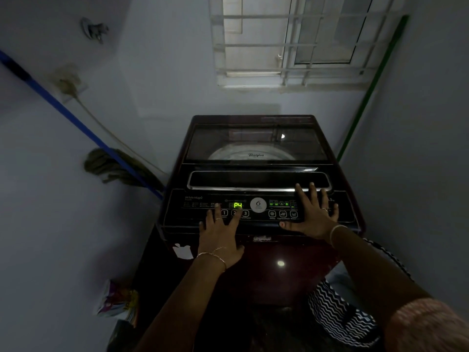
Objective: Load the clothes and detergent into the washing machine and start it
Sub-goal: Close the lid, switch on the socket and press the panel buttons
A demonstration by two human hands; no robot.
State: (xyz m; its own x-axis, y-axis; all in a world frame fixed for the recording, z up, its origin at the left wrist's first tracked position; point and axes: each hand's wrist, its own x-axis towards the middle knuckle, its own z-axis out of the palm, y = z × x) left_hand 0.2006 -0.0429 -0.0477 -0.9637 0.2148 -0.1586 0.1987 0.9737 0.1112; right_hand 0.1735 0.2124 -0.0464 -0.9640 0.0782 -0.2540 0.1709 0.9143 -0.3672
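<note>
- Washing machine (279,252): top-loader standing in the room corner. The glass lid (256,141) is down, and the control panel (193,212) is live, with the display (237,205) reading "P4".
- Clothes: not identifiable. Only the pale drum rim shows through the lid, and the light is too dim to tell the contents.
- Detergent: a colourful packet (116,301) stands on the floor to the left of the machine. Its label is unreadable, so dosing cannot be confirmed.
- Left grip (219,237): released, with fingers straight and spread. The fingertips rest on the numbered keys under the display, one of them over key 2.
- Right grip (313,217): released and grasping nothing. The palm lies flat on the right end of the panel and the fingertips reach the lid handle (258,180).
- Judged step: programme selection. The Start/Pause key (245,213) is uncovered, just beside the left fingertips.
- Hazard: the spread left fingers span several keys, so a careless press may shift the programme instead of starting it.
- Hazard: the right thumb lies close below the Delay, Express Wash and Water keys (282,214). Leaning weight here may trigger one of them.
- Hazard: pressure on the handle may unseat the lid and block the start.
- Zigzag laundry basket (335,313): on the floor at the right. Whether it holds anything cannot be told.
</note>
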